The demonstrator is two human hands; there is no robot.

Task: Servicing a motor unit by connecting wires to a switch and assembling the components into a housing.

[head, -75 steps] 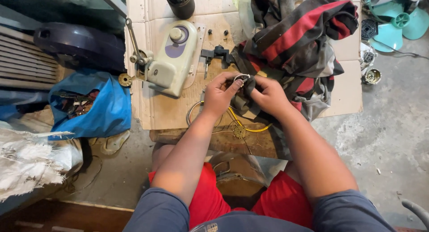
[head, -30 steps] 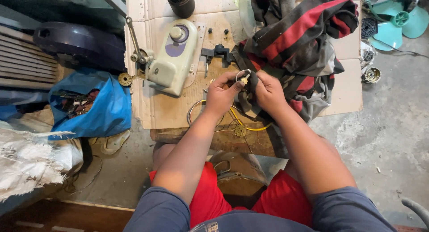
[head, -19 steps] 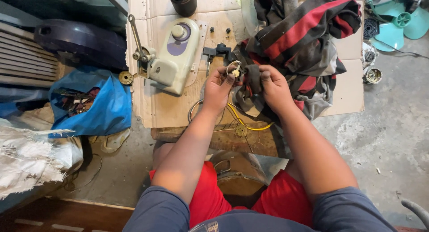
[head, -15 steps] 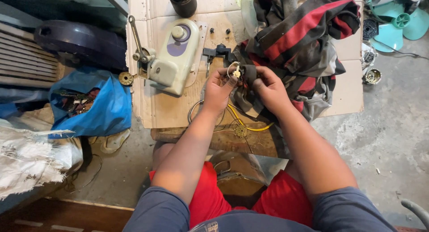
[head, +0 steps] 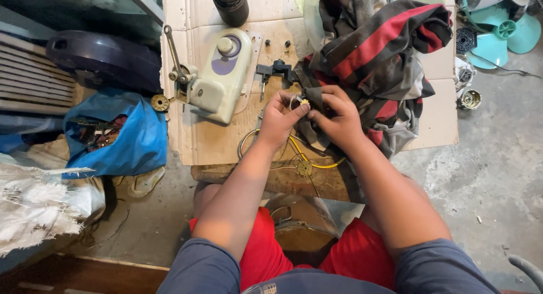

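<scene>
Left hand (head: 278, 119): forearm runs up from the lap toward the bench; wrist bent slightly inward; fingers curled, thumb and forefinger pinched together on the small metal part (head: 304, 101).
Right hand (head: 338, 114): forearm runs up and inward from the lower right; back of the hand faces the camera; fingers (head: 318, 114) folded together over a fold of dark cloth (head: 314, 101), pressing it against the part.
Small metal part: sits between the fingertips of both hands, just above the left thumb. It is too small to tell its long axis or which way it points; a pale rim and a yellowish centre show.
Wires (head: 305, 156): yellow and pale leads loop below both hands, under the wrists, lying on the bench.
Striped cloth (head: 379, 50): red, grey and black heap beyond the right fingers, touching the right hand's far side.
Motor housing (head: 219, 76): pale green casing, well to the left of the left fingers; long axis runs diagonally from near left to far right.
Black bracket (head: 275, 70): lies just beyond the left fingers, apart from them.
Bench (head: 209, 141): covered with cardboard sheet.
Blue bag (head: 124, 132): on the floor, far left of the left hand.
</scene>
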